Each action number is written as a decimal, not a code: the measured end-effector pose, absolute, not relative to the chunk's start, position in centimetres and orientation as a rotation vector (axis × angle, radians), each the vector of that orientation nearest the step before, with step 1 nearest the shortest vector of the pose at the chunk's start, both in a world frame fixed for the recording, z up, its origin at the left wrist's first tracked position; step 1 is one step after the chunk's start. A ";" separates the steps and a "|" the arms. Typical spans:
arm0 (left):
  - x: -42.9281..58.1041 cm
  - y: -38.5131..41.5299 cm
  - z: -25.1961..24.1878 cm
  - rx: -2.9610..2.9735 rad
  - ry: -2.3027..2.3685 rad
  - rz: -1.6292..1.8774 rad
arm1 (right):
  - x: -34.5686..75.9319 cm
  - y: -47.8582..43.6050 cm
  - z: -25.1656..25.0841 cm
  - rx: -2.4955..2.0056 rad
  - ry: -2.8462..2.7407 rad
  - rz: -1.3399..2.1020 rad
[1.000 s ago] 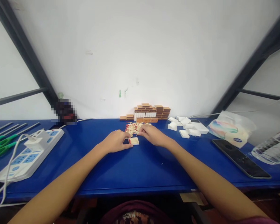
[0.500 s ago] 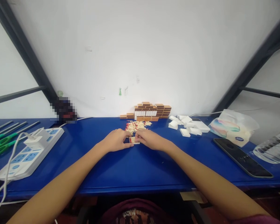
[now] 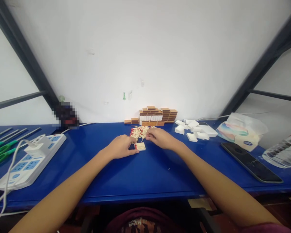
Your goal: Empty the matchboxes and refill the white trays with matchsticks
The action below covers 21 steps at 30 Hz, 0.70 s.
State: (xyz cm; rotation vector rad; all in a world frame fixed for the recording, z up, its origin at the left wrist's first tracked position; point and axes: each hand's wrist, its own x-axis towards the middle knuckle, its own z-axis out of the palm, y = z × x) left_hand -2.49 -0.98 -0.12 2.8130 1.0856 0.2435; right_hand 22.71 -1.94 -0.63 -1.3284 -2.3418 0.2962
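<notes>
A small white matchbox tray lies on the blue table with red-tipped matches in it. My left hand grips its left end between thumb and fingers. Just behind the tray is a loose pile of matches. My right hand is at the pile's right side, its fingertips pinched together; whether a match is between them cannot be made out.
Stacked brown matchboxes stand along the wall behind the pile. White empty trays lie at the right, near a tissue pack, a phone and a plastic bottle. At left are a power strip and green-handled scissors.
My right hand has moved from the tray, back and to the right, to the edge of the match pile. My left hand has stayed on the tray, which now shows more fully.
</notes>
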 end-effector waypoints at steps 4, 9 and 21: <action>-2.5 -1.0 -0.1 2.812 1.082 0.242 | 22.3 -1.6 -1.7 -1.192 -2.360 0.450; -2.7 -0.8 -0.2 2.817 1.082 0.256 | 21.1 -1.0 -3.6 -1.212 -2.249 0.357; -2.6 -0.9 -0.2 2.860 1.097 0.244 | 22.1 -0.5 -3.2 -1.233 -2.402 0.291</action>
